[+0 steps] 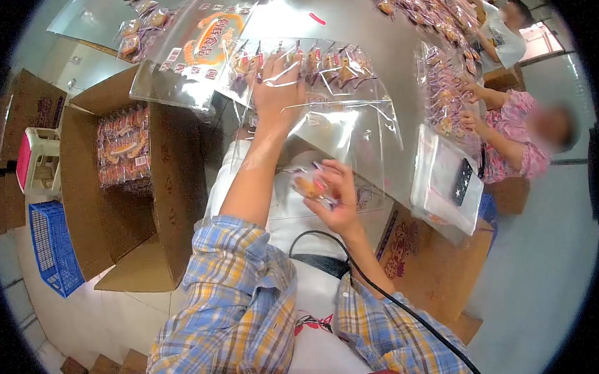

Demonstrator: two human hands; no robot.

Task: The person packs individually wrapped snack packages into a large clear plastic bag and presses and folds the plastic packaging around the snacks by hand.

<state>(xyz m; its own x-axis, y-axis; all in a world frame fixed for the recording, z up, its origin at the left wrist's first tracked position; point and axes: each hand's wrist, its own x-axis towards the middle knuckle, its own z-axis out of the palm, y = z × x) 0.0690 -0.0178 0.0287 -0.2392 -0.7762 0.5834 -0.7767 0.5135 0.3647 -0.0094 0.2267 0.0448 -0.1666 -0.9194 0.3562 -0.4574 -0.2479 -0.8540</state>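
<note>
My left hand (280,92) reaches into a clear plastic bag (386,118) on the metal table. Its fingers are stretched out over a row of small wrapped snacks (338,65) lying side by side in the bag. Between the thumb and fingers of my right hand (339,199) is a single wrapped snack (307,185), slightly blurred, held over my lap near the table edge. Left of the row lie flat printed bags (209,42) with orange and red lettering.
An open cardboard box (174,191) with packed snack bags (123,147) stands at left, near a blue crate (54,248) and a stool (41,160). At right, a co-worker (515,133) handles snacks (441,93); a phone (463,181) lies on stacked bags. A black cable (396,299) crosses my right arm.
</note>
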